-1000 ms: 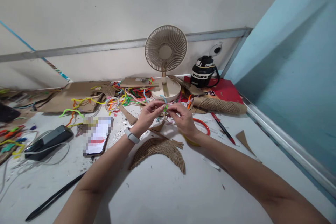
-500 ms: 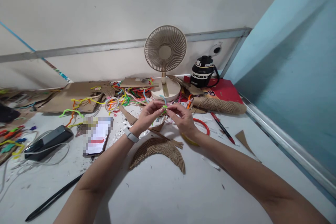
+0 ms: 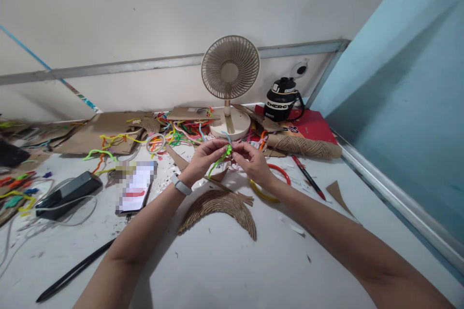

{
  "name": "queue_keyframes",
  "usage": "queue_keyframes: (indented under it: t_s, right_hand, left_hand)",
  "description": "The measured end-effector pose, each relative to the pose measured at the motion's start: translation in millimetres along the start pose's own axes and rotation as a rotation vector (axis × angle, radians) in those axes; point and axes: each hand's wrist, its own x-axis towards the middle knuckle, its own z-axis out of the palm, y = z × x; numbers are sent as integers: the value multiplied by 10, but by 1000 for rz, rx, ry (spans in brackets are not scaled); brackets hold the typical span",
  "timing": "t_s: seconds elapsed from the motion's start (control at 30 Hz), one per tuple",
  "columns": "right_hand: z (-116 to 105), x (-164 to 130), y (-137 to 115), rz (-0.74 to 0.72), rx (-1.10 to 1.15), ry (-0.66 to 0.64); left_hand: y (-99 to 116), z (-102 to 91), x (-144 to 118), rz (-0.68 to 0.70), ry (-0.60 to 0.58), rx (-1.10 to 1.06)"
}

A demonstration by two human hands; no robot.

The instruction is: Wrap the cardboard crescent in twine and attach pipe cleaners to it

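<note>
Left hand (image 3: pixel 203 157): raised above the white table (image 3: pixel 224 270), fingers pinched shut on the upper end of a green pipe cleaner (image 3: pixel 218 160); a pale band sits on the wrist (image 3: pixel 180 185).
Right hand (image 3: pixel 253 161): just opposite the left, fingertips meeting it at the same spot; thumb and forefinger closed on the green pipe cleaner, though the exact grip is too small to make out.
Green pipe cleaner: held in the air between both hands, over the table's middle; its loose end curves down and to the left, under the left hand.
Below the hands: a crescent of woven jute (image 3: pixel 221 207) lies flat on the table; brown card scraps (image 3: pixel 232 193) lie just beyond it.
Beside the right wrist: a red ring (image 3: pixel 282 174) and a yellow ring (image 3: pixel 261 195), overlapping; a red pen (image 3: pixel 308 176) lies further right.
Behind the hands: a beige desk fan (image 3: pixel 230 67) stands upright; a heap of coloured pipe cleaners (image 3: pixel 181 133) lies to its left; a black bottle (image 3: pixel 281 101) stands on a red book (image 3: pixel 311 125) to its right; a jute roll (image 3: pixel 304 146) lies in front of the book.
Left side: a phone (image 3: pixel 136 188) face up; a black power bank (image 3: pixel 68 193) with a white cable; a long black stick (image 3: pixel 72 273) near the front edge.
</note>
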Motion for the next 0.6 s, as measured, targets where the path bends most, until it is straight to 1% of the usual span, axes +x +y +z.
queue_keyframes:
  t_s: [0.13, 0.23, 0.33, 0.47, 0.6]
  right_hand:
    - [-46, 20, 15, -70, -123, -31]
    - [-78, 41, 5, -116, -177, -34]
    - [-103, 60, -12, -128, -172, -46]
    - [-123, 68, -6, -133, -168, -118]
    - [-133, 65, 16, -136, -183, -121]
  left_hand:
    - [1, -28, -4, 25, -30, 45]
    - [14, -37, -12, -1, -58, 83]
    - [23, -46, -13, -17, -81, 79]
    - [22, -65, 0, 18, -114, 54]
    - [31, -67, 11, 46, -120, 49]
